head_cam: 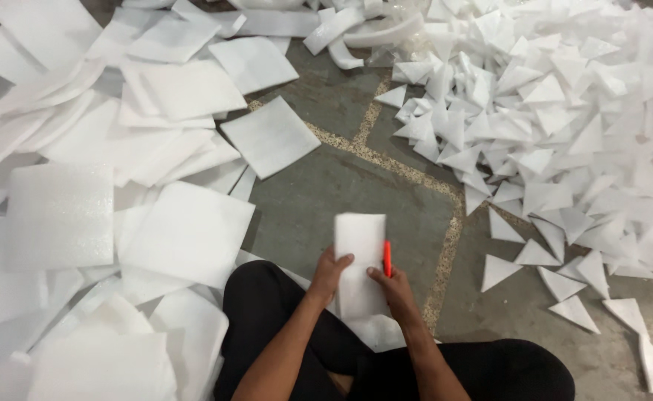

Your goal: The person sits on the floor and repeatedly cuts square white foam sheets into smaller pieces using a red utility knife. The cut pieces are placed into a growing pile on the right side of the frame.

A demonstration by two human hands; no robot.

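I sit on the floor with a folded white foam sheet (360,256) held upright in front of me. My left hand (329,273) grips its left edge, thumb on the front. My right hand (391,288) holds its right edge together with a red-orange cutter (387,258) that points up beside the sheet. My legs in black trousers (267,319) are folded below the hands.
Square white foam sheets (185,230) lie in overlapping heaps to the left. A large pile of white foam triangles (557,119) covers the right side, with loose triangles (573,312) near my right knee. Grey stone floor (319,193) shows between the piles.
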